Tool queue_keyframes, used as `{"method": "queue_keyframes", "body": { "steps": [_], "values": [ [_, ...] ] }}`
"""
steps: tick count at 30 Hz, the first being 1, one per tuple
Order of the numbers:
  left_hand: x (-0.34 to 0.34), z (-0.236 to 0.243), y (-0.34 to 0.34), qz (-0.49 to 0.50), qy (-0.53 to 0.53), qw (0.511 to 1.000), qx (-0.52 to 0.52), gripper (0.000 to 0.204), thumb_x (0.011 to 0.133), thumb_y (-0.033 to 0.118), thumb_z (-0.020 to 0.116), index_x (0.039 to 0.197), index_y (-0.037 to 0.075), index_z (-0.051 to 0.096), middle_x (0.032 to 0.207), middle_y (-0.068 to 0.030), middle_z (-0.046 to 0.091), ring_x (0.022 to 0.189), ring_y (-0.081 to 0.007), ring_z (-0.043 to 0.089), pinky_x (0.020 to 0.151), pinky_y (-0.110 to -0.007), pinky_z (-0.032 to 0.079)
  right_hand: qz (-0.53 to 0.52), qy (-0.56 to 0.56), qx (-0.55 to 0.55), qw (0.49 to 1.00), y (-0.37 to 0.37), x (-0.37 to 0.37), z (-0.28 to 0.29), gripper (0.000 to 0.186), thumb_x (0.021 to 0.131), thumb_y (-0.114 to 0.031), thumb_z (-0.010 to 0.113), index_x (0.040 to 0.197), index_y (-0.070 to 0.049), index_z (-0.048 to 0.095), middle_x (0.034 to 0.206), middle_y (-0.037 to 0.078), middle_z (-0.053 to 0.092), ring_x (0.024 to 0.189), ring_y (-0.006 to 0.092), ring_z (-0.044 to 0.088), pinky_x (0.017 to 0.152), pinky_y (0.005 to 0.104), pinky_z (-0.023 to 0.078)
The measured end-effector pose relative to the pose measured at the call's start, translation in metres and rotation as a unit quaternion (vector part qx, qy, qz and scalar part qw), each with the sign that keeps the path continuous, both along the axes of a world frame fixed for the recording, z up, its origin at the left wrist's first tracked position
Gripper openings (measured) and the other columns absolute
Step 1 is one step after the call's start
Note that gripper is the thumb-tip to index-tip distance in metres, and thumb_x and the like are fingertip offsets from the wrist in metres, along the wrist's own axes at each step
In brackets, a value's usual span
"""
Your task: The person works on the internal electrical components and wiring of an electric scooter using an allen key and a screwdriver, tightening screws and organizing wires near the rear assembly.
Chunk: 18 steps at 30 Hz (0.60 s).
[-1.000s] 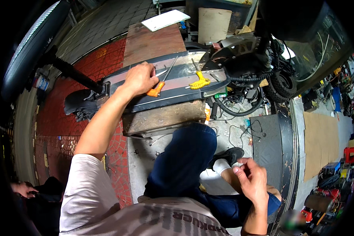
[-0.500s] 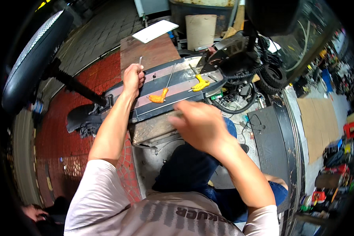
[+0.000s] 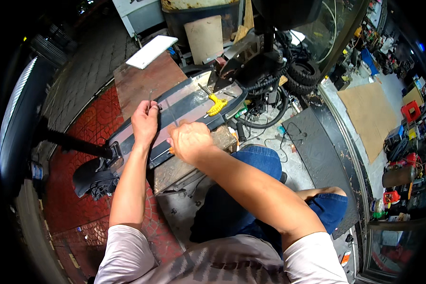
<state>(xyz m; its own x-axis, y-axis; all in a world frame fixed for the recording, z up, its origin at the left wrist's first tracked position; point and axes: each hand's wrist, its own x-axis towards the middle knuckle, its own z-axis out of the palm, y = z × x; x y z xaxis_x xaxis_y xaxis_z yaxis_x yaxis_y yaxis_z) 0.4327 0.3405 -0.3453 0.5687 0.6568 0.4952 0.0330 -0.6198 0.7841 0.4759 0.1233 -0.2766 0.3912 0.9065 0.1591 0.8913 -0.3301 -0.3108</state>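
Note:
A striped grey and black scooter deck [image 3: 188, 98] lies across a wooden support in front of me. My left hand [image 3: 145, 122] is closed round a thin metal tool [image 3: 150, 95], its exact kind unclear, over the deck's left part. Close to those fingertips is a small dark piece [image 3: 159, 108]. My right hand [image 3: 192, 141] is wrapped round an orange-handled hex key [image 3: 172, 150]; most of its handle is hidden and its shaft points away over the deck. To the right, a yellow-handled hex key [image 3: 217, 105] rests on the deck.
The scooter's seat post [image 3: 83, 144] and black seat [image 3: 21, 128] stand at left. Behind the deck are a brown board [image 3: 149, 78] and a white panel [image 3: 151, 52]. Tyres [image 3: 304, 73] and cables lie at right, near a cardboard sheet [image 3: 369, 118].
My right hand has come down to the left and taken hold of the orange-handled hex key. My left hand now sits beside the small dark piece. The whole view has shifted.

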Motion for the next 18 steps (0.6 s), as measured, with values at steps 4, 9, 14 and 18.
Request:
{"method": "queue_keyframes", "body": {
  "steps": [4, 9, 14, 18],
  "values": [
    [-0.007, 0.026, -0.031, 0.057, 0.166, 0.980, 0.098, 0.020, 0.093, 0.021, 0.073, 0.100, 0.003, 0.070, 0.070, -0.0146, 0.064, 0.063, -0.0268, 0.066, 0.063, -0.040, 0.051, -0.040, 0.151, 0.235, 0.959, -0.021, -0.002, 0.020, 0.021, 0.088, -0.017, 0.068, 0.106, -0.007, 0.066, 0.087, 0.020, 0.069, 0.079, 0.0414, 0.071, 0.071, 0.0504, 0.058],
    [-0.006, 0.043, -0.047, 0.044, 0.225, 0.966, 0.119, 0.023, 0.088, 0.024, 0.077, 0.097, 0.004, 0.072, 0.063, -0.0086, 0.058, 0.056, -0.0220, 0.058, 0.057, -0.038, 0.046, -0.094, 0.462, 0.333, 0.817, -0.097, 0.045, 0.069, 0.029, 0.093, -0.010, 0.062, 0.122, -0.005, 0.062, 0.084, 0.010, 0.063, 0.070, 0.0261, 0.066, 0.067, 0.0369, 0.057],
    [-0.009, 0.045, -0.043, -0.039, 0.197, 0.975, 0.099, 0.021, 0.088, 0.025, 0.080, 0.090, 0.004, 0.075, 0.061, -0.0034, 0.051, 0.056, -0.0164, 0.050, 0.056, -0.033, 0.042, -0.156, 0.645, 0.436, 0.608, -0.167, 0.117, 0.046, 0.034, 0.096, 0.001, 0.054, 0.129, 0.004, 0.061, 0.087, 0.005, 0.062, 0.068, 0.0128, 0.063, 0.064, 0.0258, 0.053],
    [-0.008, 0.043, -0.041, -0.031, 0.208, 0.973, 0.097, 0.019, 0.089, 0.023, 0.078, 0.090, 0.004, 0.074, 0.062, -0.0050, 0.053, 0.056, -0.0178, 0.053, 0.057, -0.034, 0.044, -0.202, 0.638, 0.399, 0.627, -0.178, 0.131, 0.033, 0.030, 0.097, 0.001, 0.054, 0.126, 0.004, 0.064, 0.087, 0.003, 0.062, 0.064, 0.0103, 0.061, 0.062, 0.0234, 0.050]
  ]
}}
